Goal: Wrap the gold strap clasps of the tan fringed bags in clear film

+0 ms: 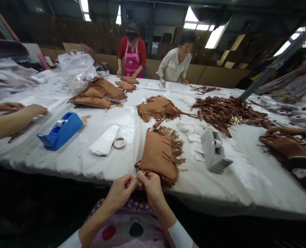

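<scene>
A tan fringed bag [156,153] lies at the front edge of the white-covered table, its fringe spread to the right. At its lower left corner, my right hand [150,184] pinches a small metal ring or its fitting. Close beside it, my left hand [123,189] has its fingers closed on something small and pale that I cannot make out. More tan fringed bags [159,107] lie beyond, in the middle of the table.
A blue tape dispenser [62,131] stands left, a grey one [214,151] right. Around are folded white paper [105,141], a tape roll [119,143] and a heap of brown straps [227,112]. Two people stand across the table; other people's arms reach in at both sides.
</scene>
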Motion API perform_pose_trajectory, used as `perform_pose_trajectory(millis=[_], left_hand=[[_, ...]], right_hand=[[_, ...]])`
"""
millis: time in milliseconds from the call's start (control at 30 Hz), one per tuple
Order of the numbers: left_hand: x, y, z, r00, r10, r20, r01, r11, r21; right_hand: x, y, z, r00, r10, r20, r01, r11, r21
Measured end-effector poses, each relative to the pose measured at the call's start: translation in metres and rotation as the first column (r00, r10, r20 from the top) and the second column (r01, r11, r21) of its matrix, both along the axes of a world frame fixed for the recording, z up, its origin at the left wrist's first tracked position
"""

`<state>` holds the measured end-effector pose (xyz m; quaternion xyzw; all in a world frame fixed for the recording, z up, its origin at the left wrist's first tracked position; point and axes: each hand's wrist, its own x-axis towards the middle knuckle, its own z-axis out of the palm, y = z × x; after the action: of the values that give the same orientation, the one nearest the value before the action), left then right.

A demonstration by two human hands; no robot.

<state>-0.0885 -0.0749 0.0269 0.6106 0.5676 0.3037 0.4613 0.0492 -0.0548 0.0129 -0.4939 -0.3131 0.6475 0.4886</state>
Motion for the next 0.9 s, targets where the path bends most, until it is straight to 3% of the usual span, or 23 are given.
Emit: perform_pose_trajectory(millis=[133,233,300,333,367,400,467,500,533,600,667,767,900], left_hand=[[-0.005,-0.007,0.000,0.988,-0.087,0.130,0.109,0.978,-0.177],[-0.009,-0.007,-0.004,0.975,-0.067,0.210,0.128,0.947,-0.293],[-0.011,-0.007,-0.006,0.973,-0.040,0.227,0.112,0.943,-0.314],[-0.012,-0.007,-0.006,0.974,-0.028,0.225,0.100,0.945,-0.312],[-0.012,-0.008,-0.006,0.976,-0.019,0.217,0.087,0.948,-0.307],[-0.012,-0.009,-0.006,0.978,-0.015,0.207,0.078,0.951,-0.301],[-0.012,-0.010,-0.006,0.982,-0.009,0.191,0.066,0.954,-0.293],[-0.012,-0.011,-0.006,0.983,-0.005,0.184,0.060,0.954,-0.294],[-0.012,-0.011,-0.007,0.983,-0.007,0.181,0.061,0.953,-0.297],[-0.011,-0.010,-0.011,0.983,-0.016,0.184,0.072,0.950,-0.303],[-0.010,-0.009,-0.014,0.982,-0.028,0.189,0.086,0.947,-0.308],[-0.011,-0.010,-0.017,0.981,-0.017,0.196,0.079,0.947,-0.312],[-0.009,-0.013,-0.015,0.978,0.021,0.210,0.052,0.940,-0.337]], right_hand=[[-0.003,-0.007,-0.003,0.999,0.003,-0.044,-0.002,1.000,0.010],[0.008,-0.005,0.000,0.992,0.128,0.006,-0.128,0.992,0.007],[0.039,0.003,0.012,0.961,0.217,0.174,-0.222,0.975,0.014],[0.064,0.009,0.022,0.929,0.202,0.309,-0.222,0.974,0.033],[0.093,0.016,0.032,0.900,0.057,0.431,-0.110,0.989,0.099],[0.127,0.024,0.043,0.820,-0.192,0.539,0.080,0.971,0.225],[0.199,0.040,0.061,0.448,-0.600,0.663,0.377,0.799,0.469],[0.232,0.047,0.068,0.287,-0.653,0.701,0.454,0.737,0.501],[0.261,0.054,0.072,0.202,-0.609,0.767,0.521,0.730,0.442],[0.302,0.063,0.073,0.199,-0.558,0.805,0.555,0.742,0.377],[0.320,0.069,0.066,0.260,-0.522,0.812,0.553,0.770,0.318],[0.323,0.073,0.055,0.331,-0.524,0.785,0.557,0.780,0.285],[0.320,0.061,0.052,0.322,-0.607,0.727,0.599,0.725,0.340]])
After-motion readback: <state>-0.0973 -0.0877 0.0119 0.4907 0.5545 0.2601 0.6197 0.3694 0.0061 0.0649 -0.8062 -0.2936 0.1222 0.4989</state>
